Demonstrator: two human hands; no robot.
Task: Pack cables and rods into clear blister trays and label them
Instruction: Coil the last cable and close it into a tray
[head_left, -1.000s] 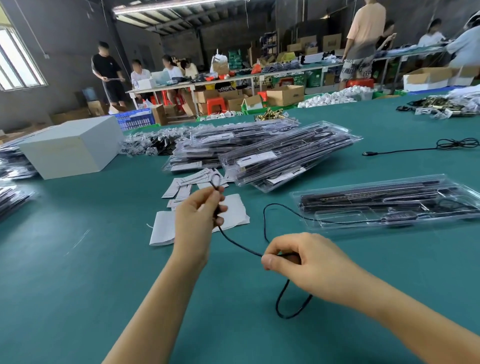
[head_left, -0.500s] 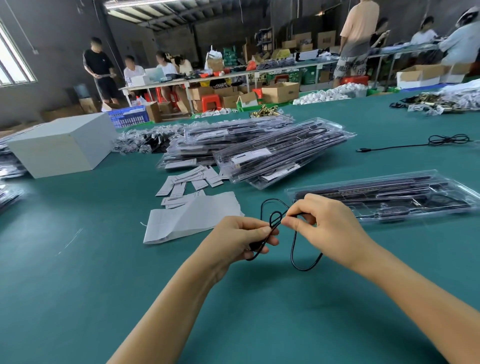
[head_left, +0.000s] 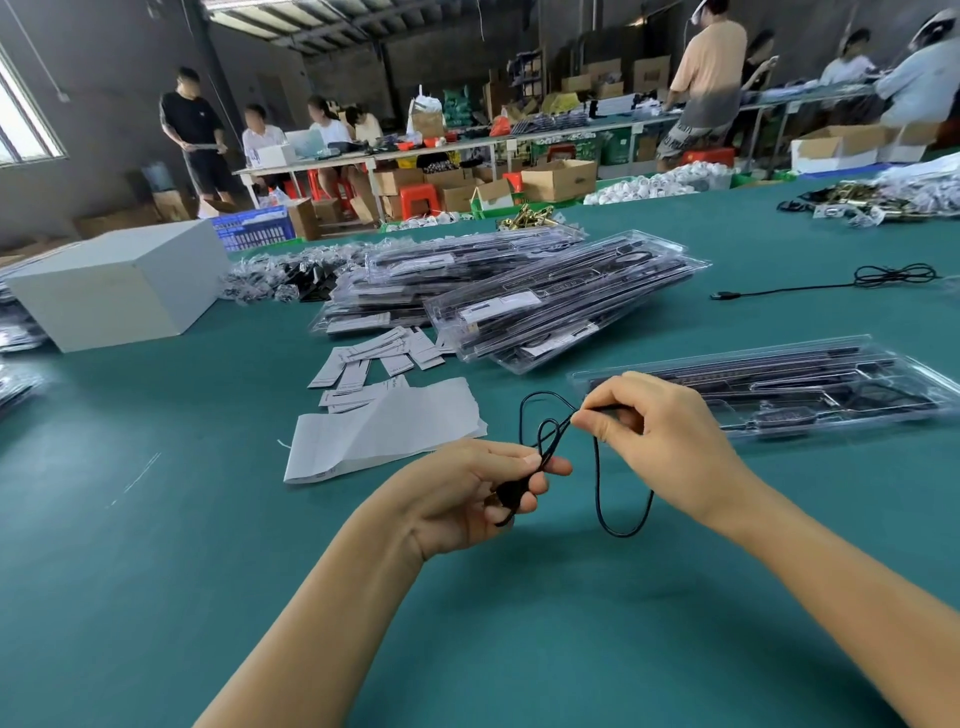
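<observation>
Thin black cable, plain, no markings. Flat teal-green table surface, uniform. Clear plastic blister tray, black parts inside. Stack of clear blister packs, black contents, white labels with dark print. White paper label sheet, small white label strips with thin dark lines. Plain white rectangular box. Blue slatted plastic crate. Red plastic stools.
</observation>
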